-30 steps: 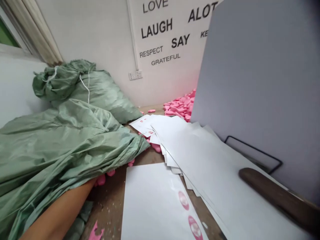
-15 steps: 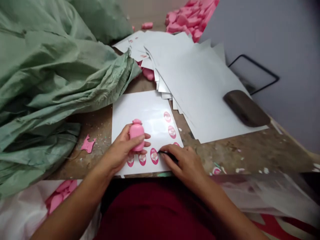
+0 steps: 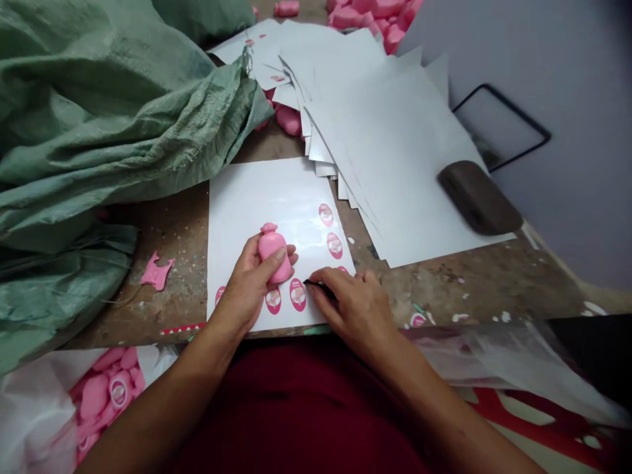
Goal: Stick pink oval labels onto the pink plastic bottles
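My left hand (image 3: pixel 245 283) is closed around a small pink bottle (image 3: pixel 272 250), which tilts slightly above a white sticker sheet (image 3: pixel 249 191). In my right hand (image 3: pixel 356 304) a thin black pointed tool (image 3: pixel 322 288) is pinched, its exact kind unclear. The tool's tip is at the upper right edge of an oval pink sticker (image 3: pixel 297 295), near the sheet's front edge. A second oval sticker (image 3: pixel 273 300) lies just left of it, below the bottle. Further stickers run up the sheet's right side. My left forearm partly covers one at the lower left.
A stack of white sheets (image 3: pixel 375 145) fans out at the back right, with a dark rounded object (image 3: pixel 478 197) on it. Green sacking (image 3: pixel 123 125) covers the left. Pink bottles are piled at the back (image 3: pixel 375 13) and in a white bag (image 3: pixel 101 395) below the table.
The view has tipped downward, so more of the bag of bottles shows. The bottle leans a little more. Both hands keep their holds, and the tool tip remains beside the same sticker.
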Tool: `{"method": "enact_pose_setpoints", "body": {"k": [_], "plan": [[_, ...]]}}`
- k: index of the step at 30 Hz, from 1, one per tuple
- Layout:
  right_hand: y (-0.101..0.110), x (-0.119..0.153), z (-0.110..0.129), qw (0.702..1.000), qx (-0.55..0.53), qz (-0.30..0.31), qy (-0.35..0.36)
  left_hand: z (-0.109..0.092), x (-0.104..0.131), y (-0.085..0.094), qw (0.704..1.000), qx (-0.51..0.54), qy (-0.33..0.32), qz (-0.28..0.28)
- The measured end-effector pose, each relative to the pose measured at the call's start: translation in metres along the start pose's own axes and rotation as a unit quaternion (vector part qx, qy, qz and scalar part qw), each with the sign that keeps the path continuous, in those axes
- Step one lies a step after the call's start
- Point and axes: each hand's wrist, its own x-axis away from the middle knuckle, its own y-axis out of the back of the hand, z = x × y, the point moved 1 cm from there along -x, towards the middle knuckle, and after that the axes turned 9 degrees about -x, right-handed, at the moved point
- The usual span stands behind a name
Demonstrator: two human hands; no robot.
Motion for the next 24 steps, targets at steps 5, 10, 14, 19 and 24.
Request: {"method": "enact_pose_setpoints", "body": {"k": [5,10,14,19,24], "plan": [[-0.0022,0.0006,0.0029,0.999,0.028,-0.018,-0.005,-0.0001,-0.0003,-0.0014,1.0,0.006,0.0,0.004],[-0.0047,-0.0017,0.0006,1.0,0.014,-0.024,0.0,0.0001,-0.0021,-0.0009,1.0,0.004,0.001,0.011],[-0.0034,-0.0044,-0.0036,0.999,-0.044,-0.016,-0.006,0.0003,-0.0031,-0.0017,1.0,0.008,-0.001,0.012],[-0.0011,-0.0029,-0.0035,0.999,-0.05,-0.012,-0.015,-0.0013,-0.0023,-0.0031,1.0,0.02,0.013,0.0],[-0.0041,-0.0014,-0.0004,1.0,0.019,-0.015,-0.006,-0.0009,-0.0026,-0.0022,1.0,0.026,0.012,0.004]]}}
